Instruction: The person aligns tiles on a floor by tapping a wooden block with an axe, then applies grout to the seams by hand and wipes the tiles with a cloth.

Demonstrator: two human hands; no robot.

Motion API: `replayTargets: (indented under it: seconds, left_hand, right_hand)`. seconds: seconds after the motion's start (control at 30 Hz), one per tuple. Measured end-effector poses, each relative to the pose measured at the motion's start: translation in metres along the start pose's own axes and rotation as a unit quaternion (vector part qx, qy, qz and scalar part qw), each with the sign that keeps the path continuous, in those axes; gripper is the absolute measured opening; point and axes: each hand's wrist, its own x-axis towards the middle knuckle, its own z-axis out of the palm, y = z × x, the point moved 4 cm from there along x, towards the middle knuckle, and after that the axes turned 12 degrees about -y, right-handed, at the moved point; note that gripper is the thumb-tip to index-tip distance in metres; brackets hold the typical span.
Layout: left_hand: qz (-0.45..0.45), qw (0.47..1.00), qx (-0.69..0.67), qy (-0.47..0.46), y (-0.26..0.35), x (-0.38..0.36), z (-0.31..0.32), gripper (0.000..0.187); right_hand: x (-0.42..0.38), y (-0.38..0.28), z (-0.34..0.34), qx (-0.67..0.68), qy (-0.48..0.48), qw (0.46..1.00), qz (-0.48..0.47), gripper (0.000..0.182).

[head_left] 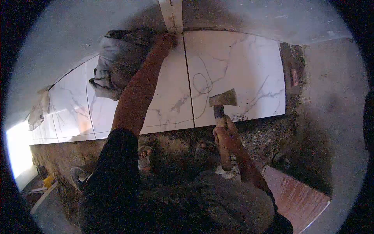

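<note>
My right hand (228, 134) is closed around the wooden handle of a hatchet (223, 98), whose metal head points up over the front part of a white marbled tile (249, 70). My left hand (167, 41) reaches to the back edge of the tiles, at the foot of a narrow upright strip (171, 15) on the wall. Its fingers are too dark and small to make out. A grey cloth bag (120, 58) lies on the tiles just left of my left forearm. A thin looped string (202, 82) rests across the tiles.
Bare, rough ground (257, 136) with loose rubble runs along the front of the tiles. A reddish board (296, 197) lies at the lower right, near a small round object (280, 160). Walls rise behind and to the right. A crumpled plastic sheet (40, 109) is at the far left.
</note>
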Motion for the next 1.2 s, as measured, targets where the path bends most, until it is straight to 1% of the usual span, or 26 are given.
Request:
replayTargets:
  seconds: [0.03,0.07,0.13,0.33,0.37,0.43,0.47,0.5,0.57,0.6,0.63,0.67,0.7,0.73,0.77,0.83,0.9,0.93,0.97,1.0,1.03,1.07,1.1,1.13,1.17,1.2]
  left_hand:
    - [-0.010,0.964,-0.267,0.007,-0.002,0.003,-0.004,0.019]
    - [-0.075,0.991,0.004,-0.111,0.050,-0.007,-0.005,0.016]
    - [-0.133,0.927,0.275,-0.219,0.067,-0.017,-0.002,0.015]
    - [-0.042,0.865,0.499,0.028,0.068,-0.030,0.026,0.027]
    - [-0.050,0.962,0.262,0.056,0.080,-0.043,0.026,0.025]
    - [-0.056,0.995,0.010,0.077,0.073,-0.050,0.025,0.023]
    - [-0.002,0.981,0.170,0.088,0.081,-0.052,0.023,0.023]
    - [0.054,0.939,0.326,0.096,0.089,-0.056,0.023,0.022]
    - [0.163,0.774,0.602,0.105,0.098,-0.062,0.030,0.021]
    - [0.188,0.718,0.662,0.100,0.099,-0.063,0.033,0.021]
    - [0.215,0.656,0.717,0.101,0.101,-0.066,0.037,0.021]
    - [0.160,0.683,0.709,0.073,0.099,-0.063,0.034,0.020]
    - [0.104,0.706,0.699,0.046,0.098,-0.062,0.031,0.020]
    - [0.107,0.706,0.699,0.043,0.103,-0.065,0.033,0.020]
    - [0.100,0.751,0.653,0.020,0.106,-0.068,0.033,0.018]
    - [0.094,0.791,0.605,-0.004,0.110,-0.065,0.034,0.018]
    - [-0.151,0.945,0.290,-0.029,0.092,-0.052,0.025,0.018]
    - [-0.152,0.944,0.291,-0.031,0.074,-0.048,0.020,0.018]
    - [0.076,0.884,0.457,0.065,0.062,-0.048,0.012,0.018]
    - [0.193,0.826,0.520,0.098,0.066,-0.056,0.016,0.018]
    - [0.299,0.743,0.579,0.152,0.069,-0.066,0.020,0.018]
    - [0.261,0.718,0.634,0.123,0.090,-0.077,0.028,0.020]
    - [0.241,0.703,0.660,0.108,0.104,-0.081,0.034,0.021]
    - [0.222,0.687,0.685,0.092,0.120,-0.084,0.040,0.022]
    - [0.121,0.820,0.556,0.064,0.124,-0.080,0.038,0.023]
    - [0.066,0.874,0.480,0.042,0.115,-0.075,0.040,0.023]
  right_hand:
    - [0.001,0.003,-0.001,0.002,-0.003,1.000,-0.002,0.045]
    - [0.002,0.005,-0.002,0.003,-0.007,1.000,-0.004,0.045]
    - [0.004,0.006,-0.004,-0.005,-0.007,1.000,-0.004,0.046]
    - [0.002,0.003,-0.004,-0.016,0.001,1.000,0.016,0.047]
    - [0.001,0.001,-0.003,-0.022,-0.001,1.000,0.013,0.047]
    - [0.000,-0.005,0.000,-0.053,-0.002,0.998,0.028,0.047]
    - [0.000,-0.008,0.001,-0.085,-0.005,0.995,0.044,0.048]
    - [-0.003,-0.012,0.003,-0.082,-0.003,0.996,0.043,0.048]
    - [-0.005,-0.018,0.005,-0.302,0.020,0.953,0.016,0.050]
    - [-0.004,-0.015,0.005,-0.371,0.031,0.928,0.008,0.051]
    - [0.001,-0.006,0.002,-0.443,0.068,0.891,-0.075,0.053]
    - [0.003,0.002,-0.001,-0.510,0.105,0.839,-0.156,0.054]
    - [0.004,-0.005,0.001,-0.508,0.107,0.840,-0.156,0.054]
    - [0.004,-0.017,0.001,-0.473,0.107,0.867,-0.113,0.053]
    - [0.004,-0.025,0.001,-0.435,0.108,0.891,-0.069,0.053]
    - [0.002,-0.036,0.000,-0.430,0.124,0.893,-0.041,0.053]
    - [-0.001,-0.034,-0.004,-0.424,0.137,0.895,-0.012,0.054]
    - [-0.006,-0.030,-0.007,-0.428,0.164,0.889,-0.004,0.055]
    - [-0.013,-0.024,-0.011,-0.432,0.191,0.882,0.005,0.057]
    - [-0.018,-0.006,-0.019,-0.430,0.192,0.882,0.007,0.057]
    - [-0.024,0.016,-0.026,-0.477,0.213,0.849,-0.072,0.060]
    - [-0.034,0.033,-0.032,-0.521,0.232,0.808,-0.152,0.062]
    - [-0.047,0.048,-0.039,-0.519,0.234,0.808,-0.152,0.062]
    - [-0.060,0.066,-0.047,-0.515,0.216,0.826,-0.076,0.063]
    - [-0.071,0.083,-0.049,-0.510,0.207,0.834,-0.037,0.063]
    - [-0.083,0.100,-0.051,-0.505,0.197,0.840,0.003,0.064]
